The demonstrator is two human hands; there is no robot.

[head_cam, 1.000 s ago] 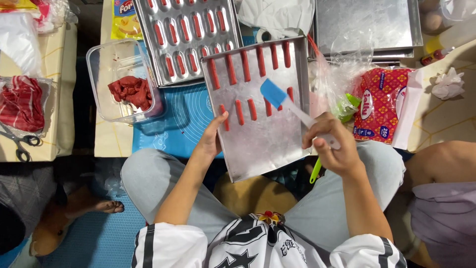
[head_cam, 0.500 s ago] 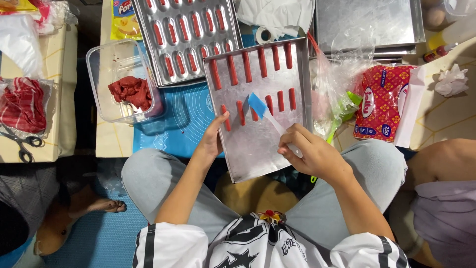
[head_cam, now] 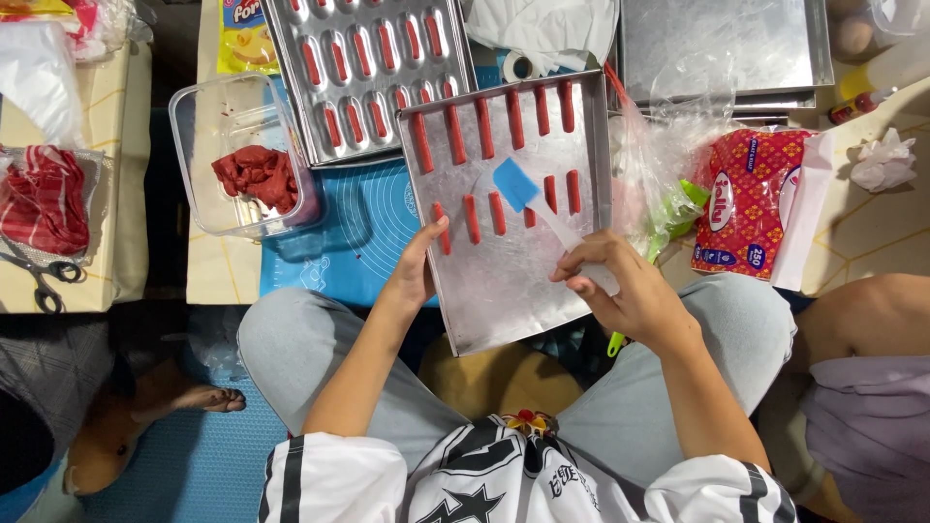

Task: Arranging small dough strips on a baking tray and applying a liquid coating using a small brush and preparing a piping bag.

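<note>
A low work surface covered by a blue silicone baking mat (head_cam: 349, 242) fills the far half of the view, with pale wooden boards at the left and right edges and a blue floor mat below at the near left. The seated person's knees in grey trousers frame the near side.

A square metal baking tray (head_cam: 513, 281) rests tilted across the lap and the mat's near edge. Red dough sticks (head_cam: 484, 121) lie on it in a row along the far side and a shorter row across the middle. Far left of it sits a moulded metal pan (head_cam: 373, 73) with red filling in its slots, and further left a clear plastic tub (head_cam: 199, 179) holding a lump of red dough (head_cam: 257, 174). A stack of empty trays (head_cam: 722, 48) lies at the far right, with a red printed packet (head_cam: 746, 203) and crumpled clear bags beside it.

The left hand (head_cam: 417, 271) grips the tray's left edge, thumb on top. The right hand (head_cam: 620, 291) is closed around the pale handle of a blue-bladed spatula (head_cam: 515, 184), whose blade lies flat on the tray among the middle sticks.
</note>
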